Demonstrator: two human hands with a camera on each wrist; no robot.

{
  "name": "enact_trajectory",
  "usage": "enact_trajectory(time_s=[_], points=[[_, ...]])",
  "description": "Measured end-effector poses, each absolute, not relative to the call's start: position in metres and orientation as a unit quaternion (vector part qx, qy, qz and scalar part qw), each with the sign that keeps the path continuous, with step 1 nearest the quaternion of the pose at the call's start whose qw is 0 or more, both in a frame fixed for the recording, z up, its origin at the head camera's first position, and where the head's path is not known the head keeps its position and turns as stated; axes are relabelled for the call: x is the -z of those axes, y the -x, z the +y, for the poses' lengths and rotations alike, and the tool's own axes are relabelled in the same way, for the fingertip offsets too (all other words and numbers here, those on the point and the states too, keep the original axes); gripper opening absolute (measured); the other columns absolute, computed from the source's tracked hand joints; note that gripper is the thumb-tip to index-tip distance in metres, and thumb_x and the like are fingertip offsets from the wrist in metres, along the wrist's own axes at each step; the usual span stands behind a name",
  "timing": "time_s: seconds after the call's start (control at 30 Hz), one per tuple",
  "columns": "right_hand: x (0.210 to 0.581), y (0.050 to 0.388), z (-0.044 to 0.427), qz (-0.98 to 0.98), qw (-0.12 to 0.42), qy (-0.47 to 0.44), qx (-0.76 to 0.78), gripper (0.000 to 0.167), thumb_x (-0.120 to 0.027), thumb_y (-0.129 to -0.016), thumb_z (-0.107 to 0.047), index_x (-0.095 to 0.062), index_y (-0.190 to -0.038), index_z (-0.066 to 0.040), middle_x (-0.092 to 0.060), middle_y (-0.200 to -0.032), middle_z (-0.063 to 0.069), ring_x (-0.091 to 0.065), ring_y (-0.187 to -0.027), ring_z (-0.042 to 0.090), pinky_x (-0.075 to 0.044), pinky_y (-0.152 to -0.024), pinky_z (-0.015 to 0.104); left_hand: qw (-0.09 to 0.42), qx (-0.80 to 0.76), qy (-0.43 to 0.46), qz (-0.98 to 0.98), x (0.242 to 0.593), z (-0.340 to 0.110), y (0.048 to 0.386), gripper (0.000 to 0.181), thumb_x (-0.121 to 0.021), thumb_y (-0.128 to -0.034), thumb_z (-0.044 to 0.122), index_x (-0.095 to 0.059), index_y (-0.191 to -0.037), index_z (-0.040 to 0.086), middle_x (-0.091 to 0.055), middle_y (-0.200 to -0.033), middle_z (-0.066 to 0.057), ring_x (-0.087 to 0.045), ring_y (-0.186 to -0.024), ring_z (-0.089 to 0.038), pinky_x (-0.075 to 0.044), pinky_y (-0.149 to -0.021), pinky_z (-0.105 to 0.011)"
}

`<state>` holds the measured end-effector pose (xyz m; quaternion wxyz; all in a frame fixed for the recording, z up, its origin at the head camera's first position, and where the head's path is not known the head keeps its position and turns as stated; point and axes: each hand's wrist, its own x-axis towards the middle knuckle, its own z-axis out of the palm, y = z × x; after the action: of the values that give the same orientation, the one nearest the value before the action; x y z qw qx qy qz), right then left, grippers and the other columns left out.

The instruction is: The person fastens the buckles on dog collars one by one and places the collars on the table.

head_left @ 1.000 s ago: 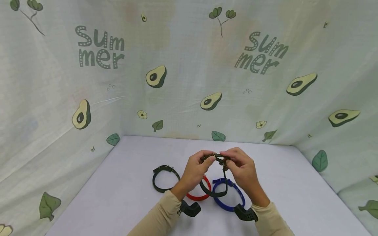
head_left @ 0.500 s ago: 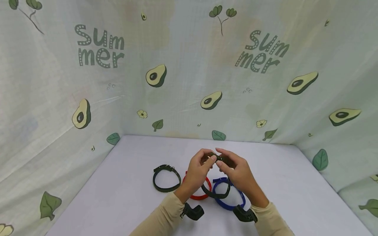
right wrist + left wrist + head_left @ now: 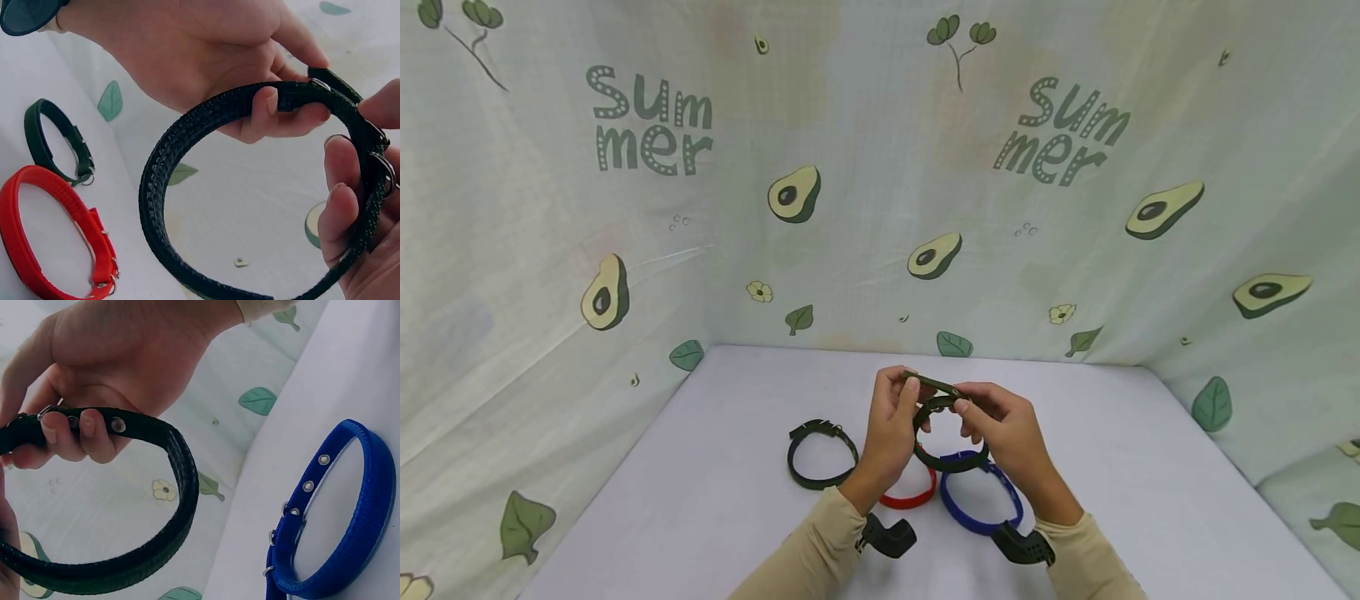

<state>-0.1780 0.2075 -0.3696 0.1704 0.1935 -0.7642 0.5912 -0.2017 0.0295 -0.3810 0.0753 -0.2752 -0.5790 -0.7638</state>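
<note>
A dark green pet collar (image 3: 951, 465) is held up between both hands, forming a round loop above the table. My left hand (image 3: 887, 433) pinches its strap end with thumb and fingers. Near the buckle, my right hand (image 3: 1011, 429) grips the other side. In the right wrist view, a metal D-ring (image 3: 382, 172) and buckle sit by the right fingers, and the strap tip sticks up beside the left fingers (image 3: 290, 119). The left wrist view shows eyelets on the collar (image 3: 181, 500), with right fingertips curled over it.
Below the hands lie a red collar (image 3: 910, 502) and a blue collar (image 3: 977, 525), both buckled into loops. Another dark green collar (image 3: 822, 482) lies left of them on the white table (image 3: 737, 400). A patterned cloth (image 3: 865, 125) hangs behind.
Half a second ago the hands were close together over the buckle. Now the left hand has tilted upward with the strap end, and the loop has risen and looks rounder.
</note>
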Motion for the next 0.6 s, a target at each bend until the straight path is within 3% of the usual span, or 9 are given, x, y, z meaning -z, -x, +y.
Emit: enact_trajectory(time_s=[0.13, 0.23, 0.4, 0.5, 0.6], points=[[0.369, 0.177, 0.207, -0.754, 0.167, -0.179, -0.610, 0.019, -0.064, -0.099, -0.012, -0.068, -0.114, 0.000, -0.063, -0.082, 0.013, -0.060, -0.065, 0.022, -0.053, -0.056, 0.030, 0.057, 0.769, 0.279, -0.573, 0.382, 0.032, 0.201, 0.031, -0.046, -0.1085, 0.025, -0.037, -0.127, 0.002, -0.057, -0.112, -0.022, -0.061, -0.090, -0.022, -0.050, -0.064, -0.023], [0.369, 0.178, 0.204, -0.744, 0.164, -0.160, -0.628, 0.019, -0.062, -0.100, -0.012, -0.067, -0.115, 0.000, -0.061, -0.078, 0.015, -0.057, -0.063, 0.020, -0.050, -0.053, 0.028, 0.051, 0.740, 0.284, -0.607, 0.384, 0.035, 0.199, 0.027, -0.057, -0.1039, 0.016, -0.046, -0.125, 0.002, -0.060, -0.110, -0.018, -0.062, -0.086, -0.020, -0.050, -0.064, -0.022], [0.369, 0.179, 0.202, -0.728, 0.150, -0.141, -0.654, 0.022, -0.057, -0.103, -0.015, -0.064, -0.119, 0.000, -0.060, -0.084, 0.019, -0.056, -0.066, 0.020, -0.050, -0.054, 0.026, 0.118, 0.677, 0.297, -0.663, 0.385, 0.041, 0.196, 0.019, -0.062, -0.0999, 0.007, -0.064, -0.119, 0.005, -0.061, -0.111, -0.008, -0.064, -0.085, -0.027, -0.053, -0.071, -0.024], [0.368, 0.179, 0.201, -0.726, 0.144, -0.136, -0.658, 0.025, -0.056, -0.104, -0.018, -0.063, -0.121, 0.000, -0.061, -0.087, 0.020, -0.056, -0.067, 0.022, -0.051, -0.057, 0.027, 0.160, 0.663, 0.306, -0.664, 0.379, 0.043, 0.190, 0.019, -0.060, -0.0993, 0.000, -0.067, -0.117, -0.001, -0.059, -0.113, -0.011, -0.065, -0.084, -0.034, -0.056, -0.076, -0.027], [0.369, 0.178, 0.201, -0.727, 0.143, -0.132, -0.659, 0.027, -0.055, -0.105, -0.019, -0.063, -0.121, 0.001, -0.060, -0.087, 0.020, -0.056, -0.066, 0.022, -0.051, -0.057, 0.027, 0.180, 0.653, 0.311, -0.667, 0.371, 0.042, 0.179, 0.020, -0.058, -0.0987, -0.004, -0.067, -0.116, -0.005, -0.058, -0.110, -0.013, -0.064, -0.079, -0.034, -0.057, -0.074, -0.028]])
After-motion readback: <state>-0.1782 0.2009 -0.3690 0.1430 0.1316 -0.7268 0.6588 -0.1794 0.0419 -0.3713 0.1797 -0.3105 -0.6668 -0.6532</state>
